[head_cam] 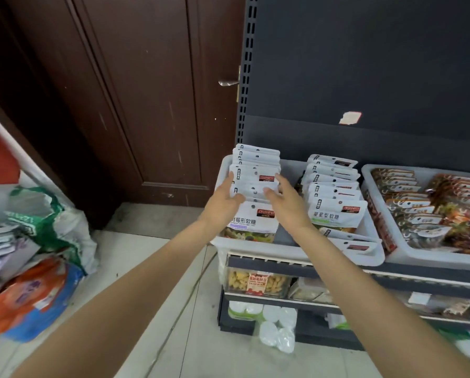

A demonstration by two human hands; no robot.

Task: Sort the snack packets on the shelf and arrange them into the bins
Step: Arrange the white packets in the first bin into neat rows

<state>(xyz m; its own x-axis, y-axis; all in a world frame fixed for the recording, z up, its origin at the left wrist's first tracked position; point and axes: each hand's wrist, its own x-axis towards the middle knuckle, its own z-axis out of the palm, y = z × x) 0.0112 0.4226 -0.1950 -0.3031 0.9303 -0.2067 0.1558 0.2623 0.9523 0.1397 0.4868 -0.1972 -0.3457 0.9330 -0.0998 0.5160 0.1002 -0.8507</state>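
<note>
A white bin (288,251) on the top shelf holds two rows of upright white snack packets. My left hand (223,199) and my right hand (285,199) reach into the left row (255,159) and clasp a packet (254,188) in its middle from both sides, fingers curled over its edges. The front packet of that row (248,223) has a purple label. The right row (334,184) stands untouched, and loose packets (351,241) lie flat at its front. A second white bin (430,257) to the right holds rows of brown and orange packets.
A dark shelf back panel (364,77) rises behind the bins. Lower shelves hold a clear box of yellow snacks (255,283) and white packs (274,323). A brown door (146,91) stands to the left. Bags and sacks (37,268) are piled on the floor at the left.
</note>
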